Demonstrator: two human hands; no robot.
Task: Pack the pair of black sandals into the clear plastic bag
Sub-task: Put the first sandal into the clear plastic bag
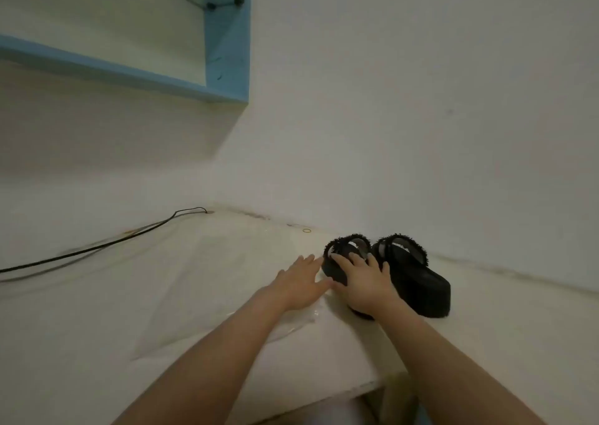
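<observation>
Black, thick-soled sandals stand side by side on the white counter near the wall; left sandal and right sandal are touching or nearly so, each with a fuzzy-edged strap across the top. Right hand lies palm-down over the left sandal, fingers spread wide across its strap and footbed; contact is evident, but whether a firm grip is made cannot be told. Left hand rests flat just beside that sandal's toe end, fingers extended and slightly apart, holding nothing, pressing on the clear plastic bag; the bag lies flat on the counter, left of the sandals, and neither sandal is inside it. Black cable runs along the counter's far left; small yellow ring sits by the wall; blue shelf frame hangs above.
</observation>
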